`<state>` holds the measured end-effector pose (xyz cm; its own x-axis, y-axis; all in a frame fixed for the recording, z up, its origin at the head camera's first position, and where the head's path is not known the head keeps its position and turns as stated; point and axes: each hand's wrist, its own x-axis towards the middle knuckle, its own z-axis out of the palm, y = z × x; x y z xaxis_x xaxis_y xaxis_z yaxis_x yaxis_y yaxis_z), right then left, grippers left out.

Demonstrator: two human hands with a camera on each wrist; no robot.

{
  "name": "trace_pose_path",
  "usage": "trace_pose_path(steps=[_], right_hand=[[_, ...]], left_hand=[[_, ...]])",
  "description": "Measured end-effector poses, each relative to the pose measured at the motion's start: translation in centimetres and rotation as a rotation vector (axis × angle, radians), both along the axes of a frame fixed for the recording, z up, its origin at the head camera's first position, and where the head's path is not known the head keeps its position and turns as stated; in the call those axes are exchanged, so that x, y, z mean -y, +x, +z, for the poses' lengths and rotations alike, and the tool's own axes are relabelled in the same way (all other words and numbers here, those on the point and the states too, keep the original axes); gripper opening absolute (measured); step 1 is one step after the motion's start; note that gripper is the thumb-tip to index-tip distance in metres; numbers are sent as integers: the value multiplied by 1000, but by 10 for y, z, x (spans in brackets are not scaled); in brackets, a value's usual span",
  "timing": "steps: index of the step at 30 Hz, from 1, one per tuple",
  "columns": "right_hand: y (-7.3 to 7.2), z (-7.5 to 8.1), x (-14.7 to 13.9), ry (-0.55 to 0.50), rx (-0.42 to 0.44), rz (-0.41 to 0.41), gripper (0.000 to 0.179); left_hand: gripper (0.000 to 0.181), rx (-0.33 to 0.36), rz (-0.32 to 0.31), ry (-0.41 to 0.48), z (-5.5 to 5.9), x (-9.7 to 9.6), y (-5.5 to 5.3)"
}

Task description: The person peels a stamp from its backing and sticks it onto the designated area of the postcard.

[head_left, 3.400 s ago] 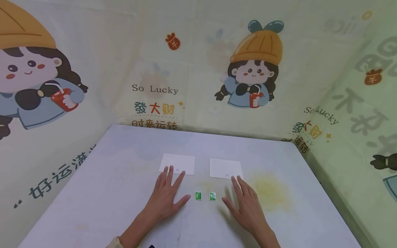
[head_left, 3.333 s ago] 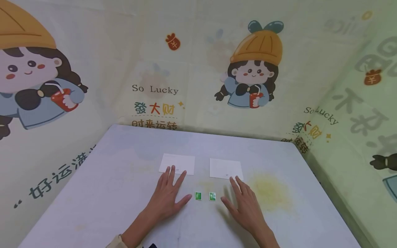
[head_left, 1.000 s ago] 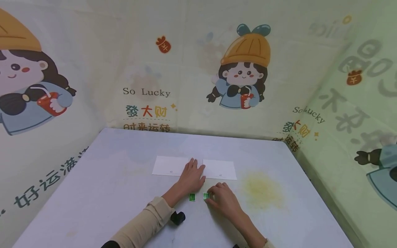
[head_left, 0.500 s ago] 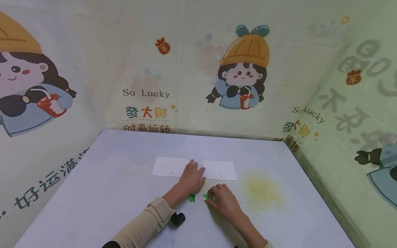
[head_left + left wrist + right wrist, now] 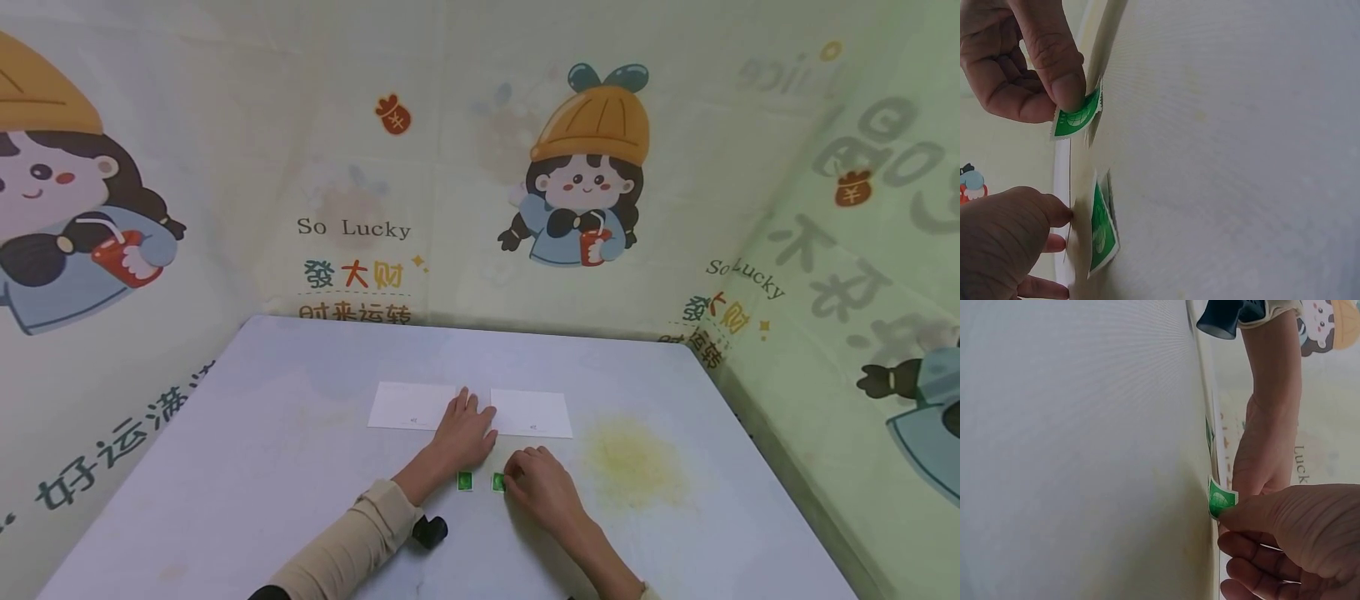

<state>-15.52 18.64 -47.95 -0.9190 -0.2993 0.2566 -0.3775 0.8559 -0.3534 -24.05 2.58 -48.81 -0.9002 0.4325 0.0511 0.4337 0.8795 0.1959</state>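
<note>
Two white cards, the left card (image 5: pixel 408 406) and the right card (image 5: pixel 531 414), lie side by side on the white table (image 5: pixel 300 492). My left hand (image 5: pixel 463 429) rests across the gap between them, fingers extended over the left card's right end and at the right card's near edge. Nearer me, my right hand (image 5: pixel 543 483) pinches a green postage stamp (image 5: pixel 1219 497) between thumb and fingers; it curls up at the held edge in the left wrist view. The other green stamp (image 5: pixel 465 481) lies to its left, its edges curved up from the table.
A black wrist camera (image 5: pixel 430 532) sits on my left forearm just above the table. A yellow stain (image 5: pixel 633 458) marks the tabletop at the right. Behind and beside the table hangs a printed cloth backdrop (image 5: pixel 465 167).
My left hand has moved rightward, from the left card's near edge to between the cards. My right hand has come in to the right stamp and now pinches it. The view has shifted slightly.
</note>
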Motion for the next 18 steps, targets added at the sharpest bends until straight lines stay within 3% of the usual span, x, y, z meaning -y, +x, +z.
trace_pose_path(steps=[18], right_hand=[[5,5,-6,-66,40,-4,11]], left_hand=[[51,5,-1,26,2,2,1]])
